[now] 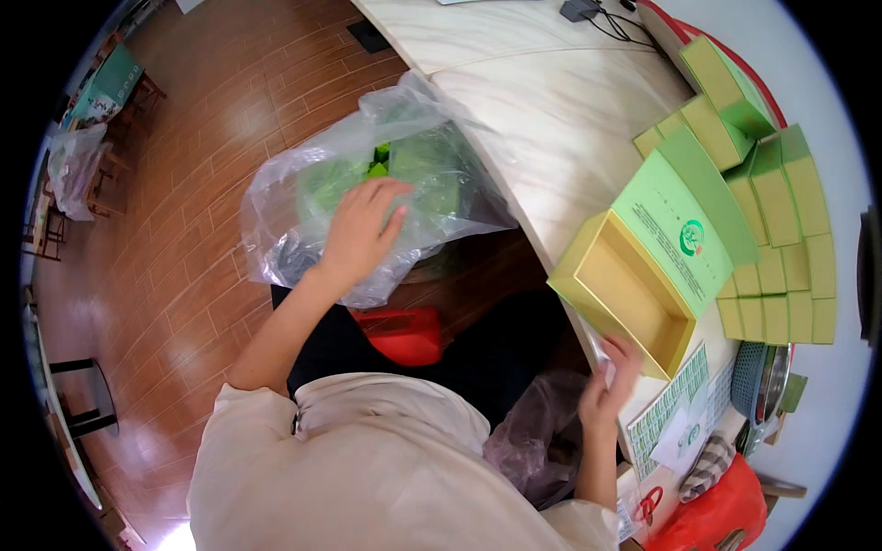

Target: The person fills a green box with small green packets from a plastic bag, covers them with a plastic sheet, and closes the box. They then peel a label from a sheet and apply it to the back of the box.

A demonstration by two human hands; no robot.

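Note:
My left hand (363, 230) reaches over a large clear plastic bag (285, 197), its fingers stretched out and apart. Inside the bag are light green boxes or packs (427, 179), blurred by the plastic, with small bright green pieces (378, 163) at the bag's mouth. On the table's near edge stands a green box (643, 294) with its lid (684, 225) folded back and its gold inner floor showing. Beside that box's near corner is my right hand (611, 381), fingers curled around a small whitish thing (604, 360) whose kind I cannot make out.
Several green boxes (772, 211) are stacked against the wall at right. Nearer lie a printed green sheet (675, 413), a blue-grey basket (749, 376) and a red bag (721, 510). A red stool (404, 335) is below me; another plastic bag (533, 441) hangs by my lap.

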